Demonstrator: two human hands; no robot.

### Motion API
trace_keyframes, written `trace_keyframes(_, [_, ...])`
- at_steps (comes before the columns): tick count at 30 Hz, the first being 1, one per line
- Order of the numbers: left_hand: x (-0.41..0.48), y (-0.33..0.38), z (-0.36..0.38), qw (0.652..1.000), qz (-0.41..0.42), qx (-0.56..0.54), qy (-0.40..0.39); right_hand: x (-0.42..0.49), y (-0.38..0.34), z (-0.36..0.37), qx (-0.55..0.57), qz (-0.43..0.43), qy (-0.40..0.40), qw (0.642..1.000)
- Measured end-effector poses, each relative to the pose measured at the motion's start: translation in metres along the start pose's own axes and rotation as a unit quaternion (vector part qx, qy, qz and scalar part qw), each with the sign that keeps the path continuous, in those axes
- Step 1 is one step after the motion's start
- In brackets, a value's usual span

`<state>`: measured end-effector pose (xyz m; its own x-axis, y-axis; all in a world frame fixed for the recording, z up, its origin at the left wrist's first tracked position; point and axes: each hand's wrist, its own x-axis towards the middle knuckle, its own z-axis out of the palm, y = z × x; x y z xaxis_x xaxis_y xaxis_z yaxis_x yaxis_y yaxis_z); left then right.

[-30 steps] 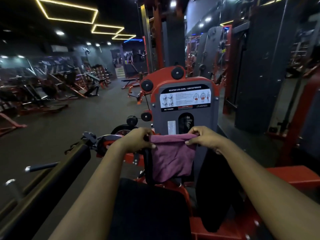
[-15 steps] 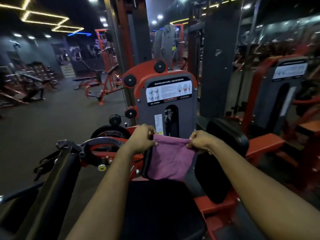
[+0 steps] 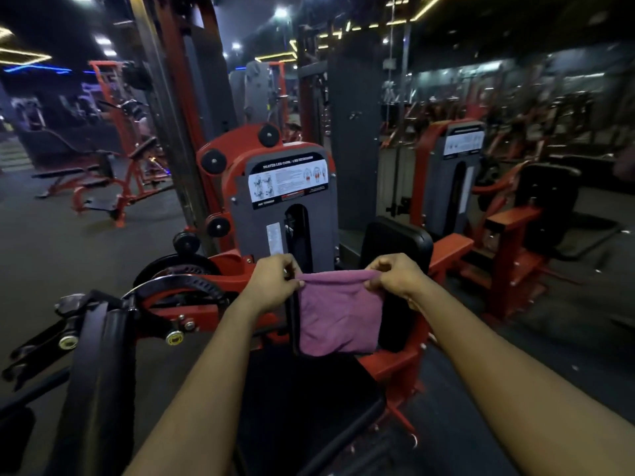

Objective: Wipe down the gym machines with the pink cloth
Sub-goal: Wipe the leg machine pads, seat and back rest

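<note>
We have left hand (image 3: 271,286) and right hand (image 3: 395,278) level, grips clamped on the top edge of the pink cloth (image 3: 340,317), stretched side to side; it hangs below them, in front of the black pad (image 3: 395,235), right hand nearer.

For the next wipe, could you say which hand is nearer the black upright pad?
Right. The right hand is in front of the black upright pad; the left hand is left of it, across the pink cloth.

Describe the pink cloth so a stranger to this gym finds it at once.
Find the grey weight-stack cover with the white label, straight ahead. Below it, the left hand and right hand pinch the top corners of the pink cloth. Nothing else among the black pads and red frames is pink and soft.
</note>
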<state>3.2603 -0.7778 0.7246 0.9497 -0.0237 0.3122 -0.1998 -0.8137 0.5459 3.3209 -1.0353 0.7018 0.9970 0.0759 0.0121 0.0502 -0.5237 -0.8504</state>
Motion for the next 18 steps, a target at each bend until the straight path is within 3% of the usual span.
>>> trace_keyframes(9, [-0.101, 0.025, -0.036, 0.993, 0.065, -0.011, -0.095, -0.139, -0.002, -0.002, -0.037, 0.025, 0.056, 0.997])
trace_keyframes(18, [-0.177, 0.027, -0.061, 0.966, 0.176, 0.018, -0.187, -0.291, -0.017, 0.022, -0.037, 0.077, 0.193, 0.977])
